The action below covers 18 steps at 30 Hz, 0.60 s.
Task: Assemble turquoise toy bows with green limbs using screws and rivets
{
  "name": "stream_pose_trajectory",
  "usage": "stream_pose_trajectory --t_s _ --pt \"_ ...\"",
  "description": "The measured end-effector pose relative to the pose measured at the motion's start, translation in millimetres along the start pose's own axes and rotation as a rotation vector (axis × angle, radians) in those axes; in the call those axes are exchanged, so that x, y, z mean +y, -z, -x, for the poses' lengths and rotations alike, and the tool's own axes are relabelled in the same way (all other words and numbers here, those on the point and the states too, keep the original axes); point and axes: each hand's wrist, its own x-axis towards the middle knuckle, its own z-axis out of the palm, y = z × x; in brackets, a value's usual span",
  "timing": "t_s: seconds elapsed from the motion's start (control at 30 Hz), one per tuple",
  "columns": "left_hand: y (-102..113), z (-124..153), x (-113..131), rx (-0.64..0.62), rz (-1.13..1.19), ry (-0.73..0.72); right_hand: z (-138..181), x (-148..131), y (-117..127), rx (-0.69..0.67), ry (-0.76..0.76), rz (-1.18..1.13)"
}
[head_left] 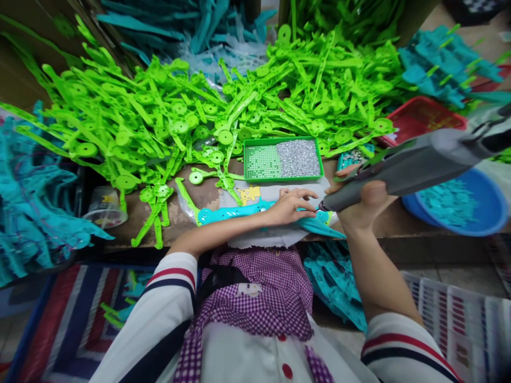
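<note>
My right hand (365,205) is wrapped round a grey electric screwdriver (411,162), whose tip points left and down at the right part of a turquoise plastic part (235,212). That part lies on a grey cloth (259,239) at the table's front edge, with bright green pieces at its ends. My left hand (288,206) reaches across from the left and grips the turquoise part close to the screwdriver tip, its fingers bent. Whether a screw sits at the tip is too small to tell. Just behind is a green tray (244,159) with small silver screws (299,158) heaped in its right half.
A large pile of green plastic arms (131,117) spreads behind the tray. Turquoise parts (35,197) are heaped at the left, near a clear plastic cup (104,205). A blue basin (487,213) with turquoise pieces and a red tray (427,114) stand at the right.
</note>
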Motion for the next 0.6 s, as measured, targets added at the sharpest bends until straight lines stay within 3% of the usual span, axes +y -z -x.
stream_pose_trajectory --t_s 0.43,0.6 --pt "-6.9 -5.5 1.1 -0.231 -0.176 -0.014 0.9 14.6 20.2 0.025 0.05 0.086" --pt "-10.2 -6.9 4.1 -0.25 -0.216 0.02 5.2 30.2 25.0 0.028 0.028 0.121"
